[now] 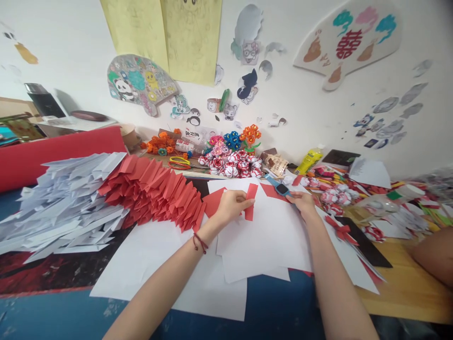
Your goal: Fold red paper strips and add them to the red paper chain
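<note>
My left hand [231, 206] pinches a narrow folded strip of red paper [251, 196] between thumb and fingers, above white paper sheets [262, 241]. To the right, my right hand [302, 202] has its fingers closed at the strap end of a blue watch [282, 189] with a dark square face. Red paper pieces [214, 202] lie partly beneath the sheets and behind my left hand. Beside my left wrist, a long row of folded red paper pieces [152, 189] stands packed together. Folded white paper pieces [71, 203] are heaped farther left.
Red and white paper balls [235, 164], colourful flowers [249, 137] and yellow-handled scissors [179, 163] line the wall. A yellow bottle [308, 160] and a clear plastic bottle [377, 204] lie among clutter at right. Another person's arm [433, 255] is at the right edge.
</note>
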A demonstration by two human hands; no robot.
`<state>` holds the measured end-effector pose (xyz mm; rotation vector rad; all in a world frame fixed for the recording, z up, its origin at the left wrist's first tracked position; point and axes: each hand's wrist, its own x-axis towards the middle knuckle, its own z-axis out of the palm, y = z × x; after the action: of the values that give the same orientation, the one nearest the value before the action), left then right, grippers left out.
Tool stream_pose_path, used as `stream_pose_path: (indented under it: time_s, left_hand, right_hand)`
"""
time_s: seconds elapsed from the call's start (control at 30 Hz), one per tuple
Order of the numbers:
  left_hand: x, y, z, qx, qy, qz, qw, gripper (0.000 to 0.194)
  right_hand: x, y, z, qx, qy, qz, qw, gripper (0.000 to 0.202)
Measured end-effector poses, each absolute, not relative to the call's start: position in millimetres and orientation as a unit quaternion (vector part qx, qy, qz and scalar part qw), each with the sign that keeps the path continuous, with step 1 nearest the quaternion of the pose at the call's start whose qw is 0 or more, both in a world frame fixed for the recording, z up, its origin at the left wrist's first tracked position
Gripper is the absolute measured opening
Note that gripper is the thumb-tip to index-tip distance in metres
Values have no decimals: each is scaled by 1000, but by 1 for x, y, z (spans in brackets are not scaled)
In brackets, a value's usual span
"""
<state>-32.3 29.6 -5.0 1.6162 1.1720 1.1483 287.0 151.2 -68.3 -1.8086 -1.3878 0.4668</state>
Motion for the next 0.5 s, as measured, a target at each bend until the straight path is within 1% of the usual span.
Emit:
stream_pose_path:
  time_s: [0.13,0.3,0.4,0.5]
  left_hand:
    - [-32,29,-5,637,463,442,429,40]
    - [-32,28,-8,656,440,435,431,41]
    - [-32,29,-9,667,442,430,419,41]
    - [-32,29,-8,666,445,424,422,42]
  right_hand:
    - [284,148,-62,-714,-531,201,410,26]
    - [276,142,-43,-710,-543,156,419,28]
    - [272,139,-20,-706,-569,110,407,26]
    - [274,136,18,-681,-618,68,387,23]
